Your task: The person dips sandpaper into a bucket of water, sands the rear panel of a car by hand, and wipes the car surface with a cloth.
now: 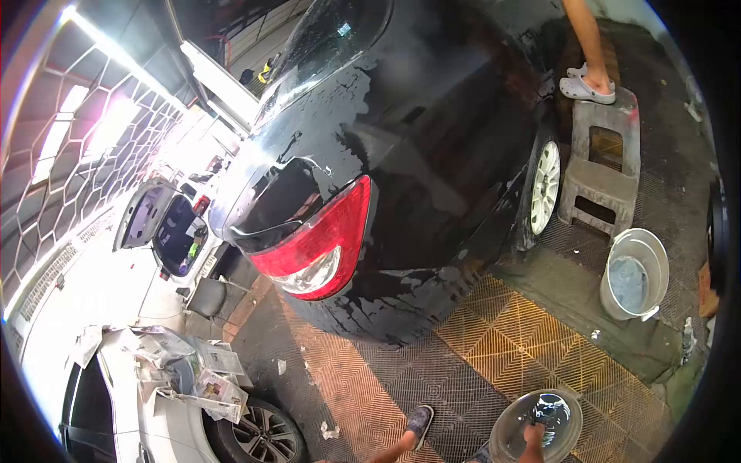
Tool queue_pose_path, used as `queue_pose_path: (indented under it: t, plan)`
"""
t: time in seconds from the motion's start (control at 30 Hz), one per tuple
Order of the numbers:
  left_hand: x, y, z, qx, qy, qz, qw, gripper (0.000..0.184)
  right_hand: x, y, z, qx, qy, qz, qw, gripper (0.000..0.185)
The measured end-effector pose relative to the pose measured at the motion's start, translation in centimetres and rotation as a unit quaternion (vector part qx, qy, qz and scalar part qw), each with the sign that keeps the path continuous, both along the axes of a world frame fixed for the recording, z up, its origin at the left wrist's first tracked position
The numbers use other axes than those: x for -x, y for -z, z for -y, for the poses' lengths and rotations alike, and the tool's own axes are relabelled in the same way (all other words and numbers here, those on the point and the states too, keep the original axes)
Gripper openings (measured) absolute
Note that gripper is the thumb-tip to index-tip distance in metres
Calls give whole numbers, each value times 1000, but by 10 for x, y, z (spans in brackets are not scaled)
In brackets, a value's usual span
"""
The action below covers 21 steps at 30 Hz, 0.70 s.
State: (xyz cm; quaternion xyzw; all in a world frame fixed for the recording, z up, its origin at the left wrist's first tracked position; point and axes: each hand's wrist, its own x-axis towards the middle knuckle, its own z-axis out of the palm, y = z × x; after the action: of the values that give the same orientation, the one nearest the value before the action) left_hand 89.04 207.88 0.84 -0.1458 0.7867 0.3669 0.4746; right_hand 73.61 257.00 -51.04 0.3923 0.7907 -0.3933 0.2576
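A wet black car (440, 147) with a red and clear tail light (324, 251) fills the middle. At the bottom right, my right hand (532, 434) is over a round bucket (499, 432) of dark, shiny water, with its fingers closed round something dark that I cannot make out. Low in the frame, my left hand (397, 446) shows only in part beside a dark shoe (421, 423); its fingers are too hidden to read. It lies below the car's rear bumper, apart from the bucket.
Another person's foot in a light clog (588, 91) stands on a grey step bench (575, 193). Near it is a white bucket (656, 266) holding bluish water. A white car (120, 409) with papers and plastic on it is at the lower left. Grid tiles (525, 339) cover the floor.
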Motion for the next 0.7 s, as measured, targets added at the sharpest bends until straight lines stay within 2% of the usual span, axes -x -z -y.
queue_pose_path:
  t: [0.07, 0.13, 0.17, 0.2, 0.23, 0.27, 0.3, 0.33, 0.37, 0.5, 0.7]
  plan:
    - [3, 8, -1, -4, -3, -47, 999, 35, -5, -9, -3, 2, 73, -49, 996, 39]
    - [7, 10, -7, -49, 39, -88, 994, 33, -7, -21, -14, 68, 141, -86, 984, 40]
    - [16, -5, -21, -53, 34, -93, 994, 33, -6, -30, -25, 133, 205, -121, 962, 41]
    - [31, -30, -41, -95, -82, -32, 992, 32, -2, -73, -27, 155, 232, -123, 952, 50]
    - [42, -43, -52, -139, -194, 25, 971, 32, 0, -90, -26, 178, 259, -130, 940, 50]
    - [38, -36, -47, -145, -197, 13, 970, 32, 2, -107, -25, 209, 280, -136, 927, 49]
    - [30, -25, -35, -86, -51, -19, 995, 33, 5, -123, -22, 238, 303, -136, 913, 48]
    - [21, -13, -20, -22, 92, -58, 994, 34, 5, -138, -19, 268, 322, -136, 898, 48]
    - [15, -12, -16, -5, 122, -58, 991, 36, 5, -152, -17, 294, 340, -135, 883, 47]
    - [14, -20, 1, -4, 84, -35, 996, 45, -1, -208, -5, 396, 400, -125, 817, 46]
    - [42, -20, 16, -31, 92, -37, 995, 60, -15, -304, 1, 499, 467, -136, 717, 44]
